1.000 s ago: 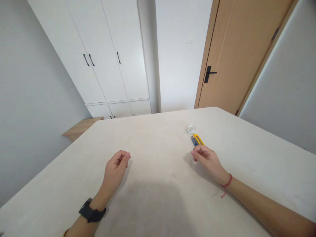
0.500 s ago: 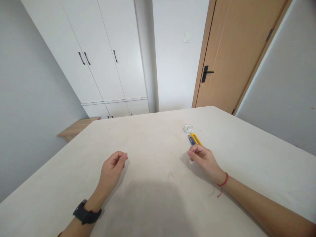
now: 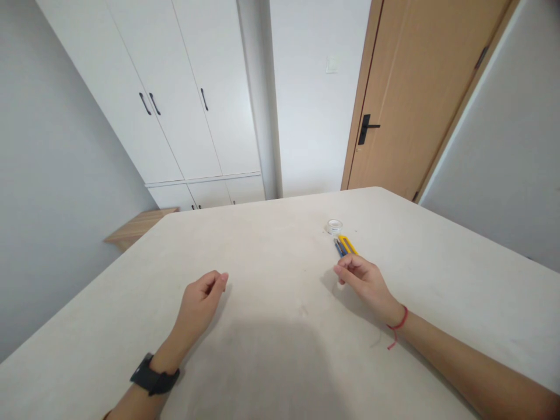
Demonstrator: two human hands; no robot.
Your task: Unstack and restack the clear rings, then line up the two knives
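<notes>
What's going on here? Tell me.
A person has both bare hands over a pale table, and neither visibly holds anything. The right hand is curled just short of a yellow utility knife, which lies beside a blue item. A tape roll sits just beyond them. The left hand is well apart from all of these.

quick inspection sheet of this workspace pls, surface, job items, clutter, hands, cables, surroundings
surface: pale tabletop, faint marks and scuffs
job's things: yellow utility knife beside a blue pen-like item, small tape roll just beyond them
clutter: tiny specks near the tape roll
hands: right hand empty, loosely curled right by the knife; left hand empty, loosely curled, farther off
cables: nothing seen
surroundings: white cabinets, wooden door with black handle, wooden wall shelf
</notes>
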